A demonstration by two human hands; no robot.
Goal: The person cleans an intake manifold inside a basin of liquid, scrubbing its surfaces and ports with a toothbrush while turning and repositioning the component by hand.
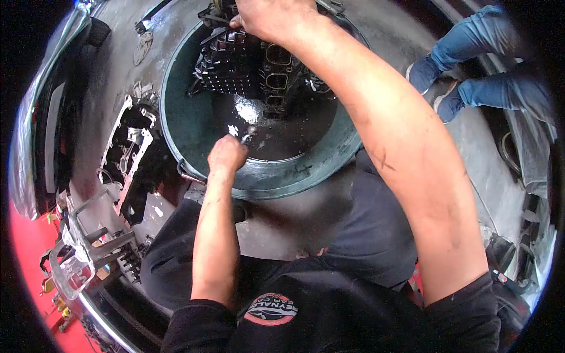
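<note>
Fingers of left hand [228,154] curled, hold too blurred to tell
Engine part [276,69] at one o'clock, running twelve-to-six; right hand [276,15] nearer, grip unclear

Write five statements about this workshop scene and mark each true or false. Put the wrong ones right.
1. The wearer's left hand is over the green tub. True.
2. The right hand is on the tub's near rim. False: it is at the tub's far side, by the engine part with a row of openings.
3. Another person's blue jeans show to the right of the tub. True.
4. The pale-edged engine part is inside the tub. False: it is outside, to the tub's left.
5. The wearer's black top bears a chest logo. True.
</note>
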